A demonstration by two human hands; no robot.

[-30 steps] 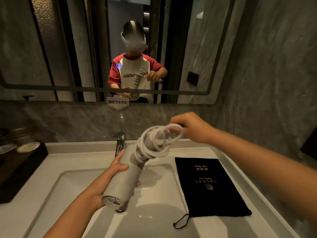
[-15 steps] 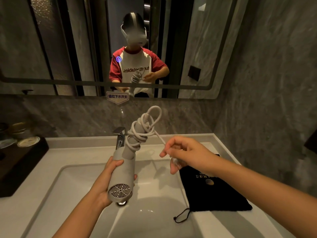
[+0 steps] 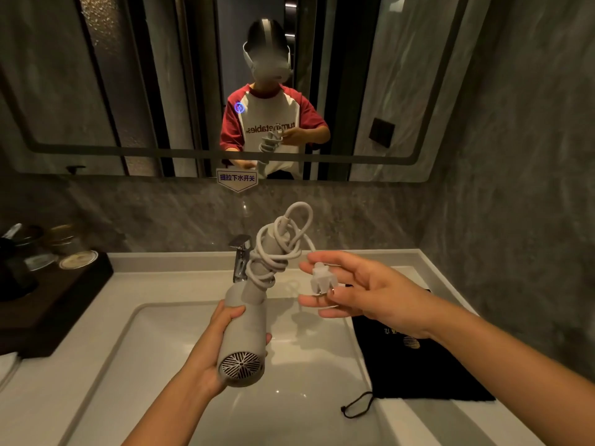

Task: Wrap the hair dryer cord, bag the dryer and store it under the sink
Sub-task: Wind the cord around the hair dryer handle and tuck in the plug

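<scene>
My left hand grips the barrel of a light grey hair dryer above the sink basin, its grille end toward me and its handle pointing up. The white cord is coiled several times around the handle, with one loop standing above it. My right hand holds the cord's white plug between thumb and fingers, just right of the handle. A short stretch of cord runs from the coil to the plug. The black drawstring bag lies flat on the counter to the right, partly under my right forearm.
A white sink basin sits below the dryer, with a chrome faucet behind it. A dark wooden tray with jars and lids stands at the left. Mirror and grey stone walls close the back and right.
The dryer's handle has swung more upright. My right hand came off the coil, moved down and right, and now holds the plug in plain sight with its fingers spread.
</scene>
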